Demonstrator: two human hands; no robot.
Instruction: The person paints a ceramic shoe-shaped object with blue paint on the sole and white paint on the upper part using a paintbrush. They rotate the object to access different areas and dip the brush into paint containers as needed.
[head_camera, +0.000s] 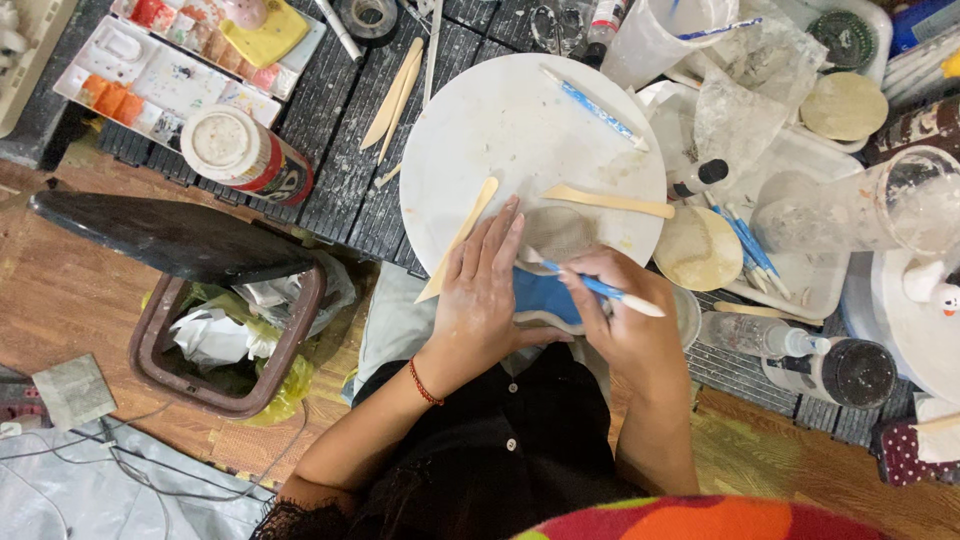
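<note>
My left hand (480, 290) lies flat, fingers together, on a blue-and-grey clay piece (550, 290) at the near edge of a round white board (520, 130). My right hand (625, 310) grips a blue-handled tool with a white tip (600, 288), its point against the grey clay (555, 235). A long wooden stick (455, 240) lies under the left fingers. Another wooden modelling tool (610, 202) rests on the board just beyond the clay.
A paint palette (170, 70) and a jar (245, 152) sit at the far left. A bin with paper (225, 340) stands beside my knee. Plastic cups (850, 205), round clay discs (697, 248), bottles (760, 335) and brushes crowd the right.
</note>
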